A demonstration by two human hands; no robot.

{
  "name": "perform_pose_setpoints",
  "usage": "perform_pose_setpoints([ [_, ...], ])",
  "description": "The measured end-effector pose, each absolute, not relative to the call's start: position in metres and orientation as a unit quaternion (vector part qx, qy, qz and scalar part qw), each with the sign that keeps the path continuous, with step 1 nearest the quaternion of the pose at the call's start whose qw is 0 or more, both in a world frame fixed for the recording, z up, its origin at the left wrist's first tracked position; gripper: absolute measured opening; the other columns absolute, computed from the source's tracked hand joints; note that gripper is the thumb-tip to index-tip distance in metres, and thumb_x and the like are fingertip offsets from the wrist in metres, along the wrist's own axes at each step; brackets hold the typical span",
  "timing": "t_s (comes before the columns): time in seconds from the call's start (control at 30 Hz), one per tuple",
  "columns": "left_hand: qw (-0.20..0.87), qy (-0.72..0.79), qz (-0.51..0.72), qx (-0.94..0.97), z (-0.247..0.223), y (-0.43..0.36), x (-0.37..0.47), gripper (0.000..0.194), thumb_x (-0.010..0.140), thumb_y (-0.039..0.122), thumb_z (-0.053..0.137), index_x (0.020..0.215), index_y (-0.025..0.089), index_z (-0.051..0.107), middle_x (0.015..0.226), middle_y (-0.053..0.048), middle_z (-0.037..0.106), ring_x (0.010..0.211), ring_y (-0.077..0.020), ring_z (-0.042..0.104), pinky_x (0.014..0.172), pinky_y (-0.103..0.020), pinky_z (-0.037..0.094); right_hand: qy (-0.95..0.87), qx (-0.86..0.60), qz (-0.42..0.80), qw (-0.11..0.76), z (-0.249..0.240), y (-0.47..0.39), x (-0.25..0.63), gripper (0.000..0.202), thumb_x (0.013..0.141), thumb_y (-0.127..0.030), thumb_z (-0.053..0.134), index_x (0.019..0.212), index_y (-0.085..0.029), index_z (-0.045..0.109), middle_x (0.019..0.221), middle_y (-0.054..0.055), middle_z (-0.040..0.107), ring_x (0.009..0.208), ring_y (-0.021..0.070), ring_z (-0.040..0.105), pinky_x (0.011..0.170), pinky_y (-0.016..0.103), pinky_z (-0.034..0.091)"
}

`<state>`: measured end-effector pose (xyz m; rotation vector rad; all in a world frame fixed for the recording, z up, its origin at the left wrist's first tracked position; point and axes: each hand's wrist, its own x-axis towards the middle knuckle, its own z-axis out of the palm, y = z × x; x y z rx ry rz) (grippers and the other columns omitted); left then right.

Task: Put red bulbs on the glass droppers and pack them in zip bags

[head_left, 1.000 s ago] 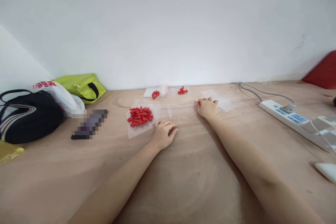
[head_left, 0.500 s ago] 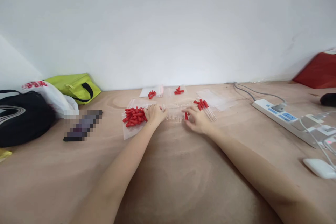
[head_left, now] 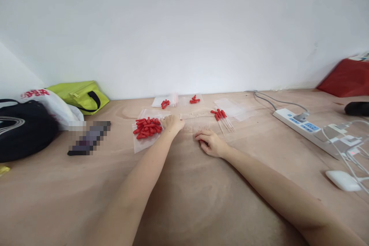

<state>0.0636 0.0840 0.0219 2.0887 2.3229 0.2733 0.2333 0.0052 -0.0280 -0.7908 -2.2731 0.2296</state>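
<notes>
On table (head_left: 184,200): left hand (head_left: 172,123) curled at red caps (head_left: 147,127) on bag, grip unclear; right hand (head_left: 211,143) loosely curled, empty, near clear tubes (head_left: 196,122); careless sweep risks scattering caps.

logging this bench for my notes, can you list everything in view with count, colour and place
red caps: one pile, on a clear bag, centre left
clear tubes: a row, centre
capped tubes: small bunch, red tops, right of the row
small bags: two, clear, red caps inside, by the wall
power strip: one, white, right
black bag: one, far left
green bag: one, left rear
left hand: at the cap pile
right hand: on the table, curled
</notes>
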Motion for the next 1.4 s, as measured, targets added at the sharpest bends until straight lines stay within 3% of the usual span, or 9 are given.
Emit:
perform_pose_setpoints([
  [0.1, -0.01, 0.714, 0.113, 0.691, 0.023, 0.072, 0.063, 0.023, 0.076, 0.028, 0.046, 0.083, 0.012, 0.062, 0.093, -0.017, 0.063, 0.094, -0.0334, 0.054, 0.079, -0.045, 0.033, -0.868, -0.309, 0.09, 0.378, -0.028, 0.004, 0.233, 0.029, 0.072, -0.004, 0.042, 0.093, -0.018, 0.056, 0.097, 0.008, 0.057, 0.09, 0.0165, 0.055, 0.078, 0.032, 0.046],
  [0.2, -0.012, 0.656, 0.144, 0.74, 0.02, 0.051, 0.054, 0.02, 0.083, 0.027, 0.042, 0.091, 0.016, 0.057, 0.096, -0.009, 0.064, 0.097, -0.0246, 0.054, 0.081, -0.038, 0.033, -0.836, -0.345, 0.074, 0.421, -0.028, 0.003, 0.232, 0.031, 0.073, -0.008, 0.045, 0.102, -0.017, 0.053, 0.107, 0.013, 0.05, 0.089, 0.0174, 0.055, 0.076, 0.033, 0.048],
  [0.3, 0.018, 0.529, 0.222, 0.819, 0.009, 0.028, 0.036, 0.013, 0.084, 0.024, 0.044, 0.088, 0.017, 0.055, 0.088, -0.004, 0.065, 0.085, -0.0179, 0.058, 0.081, -0.034, 0.032, -0.814, -0.375, 0.057, 0.44, -0.03, 0.004, 0.229, 0.025, 0.076, -0.01, 0.044, 0.098, -0.015, 0.056, 0.112, 0.015, 0.045, 0.082, 0.0157, 0.056, 0.075, 0.034, 0.049],
  [0.43, 0.027, 0.427, 0.296, 0.854, -0.006, 0.008, 0.016, 0.018, 0.087, 0.022, 0.04, 0.093, 0.021, 0.057, 0.091, -0.001, 0.066, 0.083, -0.0151, 0.059, 0.081, -0.035, 0.028, -0.819, -0.371, 0.046, 0.436, -0.03, 0.005, 0.229, 0.021, 0.078, -0.01, 0.043, 0.09, -0.016, 0.059, 0.102, 0.012, 0.051, 0.086, 0.0171, 0.054, 0.077, 0.034, 0.048],
  [0.6, 0.033, 0.42, 0.301, 0.856, -0.01, 0.004, 0.015, 0.02, 0.088, 0.025, 0.04, 0.089, 0.021, 0.059, 0.088, -0.002, 0.067, 0.08, -0.0147, 0.059, 0.079, -0.034, 0.028, -0.838, -0.369, 0.035, 0.4, -0.028, 0.006, 0.231, 0.019, 0.078, -0.014, 0.048, 0.093, -0.019, 0.06, 0.084, 0.007, 0.059, 0.08, 0.0183, 0.052, 0.072, 0.034, 0.046],
  [1.17, 0.026, 0.385, 0.282, 0.878, -0.011, 0.003, 0.016, 0.025, 0.089, 0.027, 0.037, 0.097, 0.023, 0.06, 0.09, -0.003, 0.067, 0.079, -0.0143, 0.059, 0.078, -0.033, 0.03, -0.829, -0.364, 0.121, 0.407, -0.019, -0.003, 0.225, 0.012, 0.082, -0.018, 0.045, 0.089, -0.018, 0.054, 0.08, 0.005, 0.058, 0.074, 0.0145, 0.055, 0.066, 0.027, 0.046],
  [1.4, 0.014, 0.366, 0.279, 0.888, -0.013, 0.005, 0.014, 0.025, 0.089, 0.024, 0.037, 0.098, 0.023, 0.061, 0.088, -0.003, 0.067, 0.079, -0.0134, 0.059, 0.076, -0.031, 0.029, -0.832, -0.331, 0.135, 0.424, -0.021, -0.002, 0.226, 0.016, 0.084, -0.023, 0.045, 0.092, -0.018, 0.058, 0.085, 0.007, 0.061, 0.079, 0.0144, 0.057, 0.073, 0.028, 0.047],
])
